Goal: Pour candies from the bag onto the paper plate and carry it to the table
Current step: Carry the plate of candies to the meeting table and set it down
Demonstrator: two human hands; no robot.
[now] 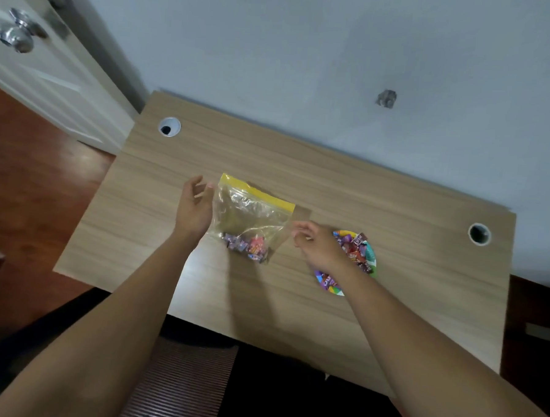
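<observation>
A clear zip bag [251, 213] with a yellow top strip lies on the wooden desk [391, 278]. Several wrapped candies [248, 245] sit in its lower corner. My left hand [194, 209] hovers at the bag's left edge, fingers spread, holding nothing. My right hand [316, 244] is just right of the bag, fingers loosely curled and empty. It partly covers a colourful paper plate [371, 256] heaped with several candies [357, 249].
Two round cable holes pierce the desk, one at the back left [169, 127] and one at the right [479, 233]. A white door with a metal knob [16, 37] stands to the left. A dark ribbed chair seat [178, 382] is under the desk's near edge.
</observation>
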